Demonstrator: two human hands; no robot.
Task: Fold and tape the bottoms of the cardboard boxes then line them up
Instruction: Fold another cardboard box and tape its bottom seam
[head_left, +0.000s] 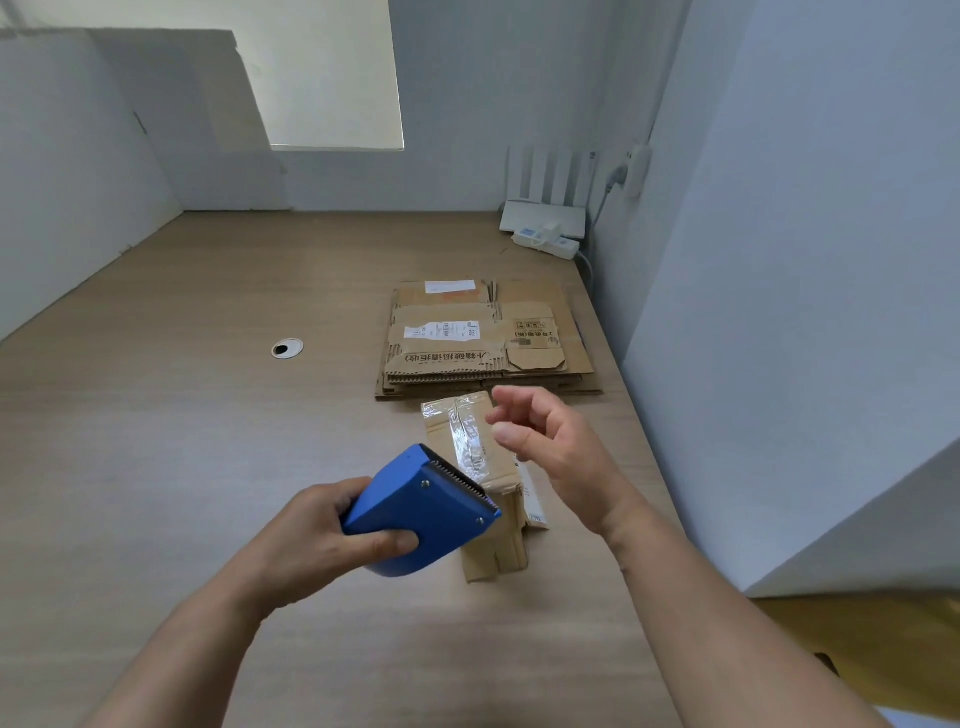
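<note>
A small cardboard box (483, 457) stands on the wooden desk (182, 441) with its bottom up, and a strip of clear tape runs across its folded flaps. My left hand (322, 540) grips a blue tape dispenser (415, 512), whose toothed blade points at the box's near edge. My right hand (550, 441) hovers just right of the box with its fingers apart and nothing in it. A stack of flattened cardboard boxes (483, 338) lies behind the small box.
A white router (543, 213) and a power strip (545, 241) sit at the desk's far right corner by the wall. A round cable hole (287, 348) is in the desk left of the stack. White walls close in the desk on three sides.
</note>
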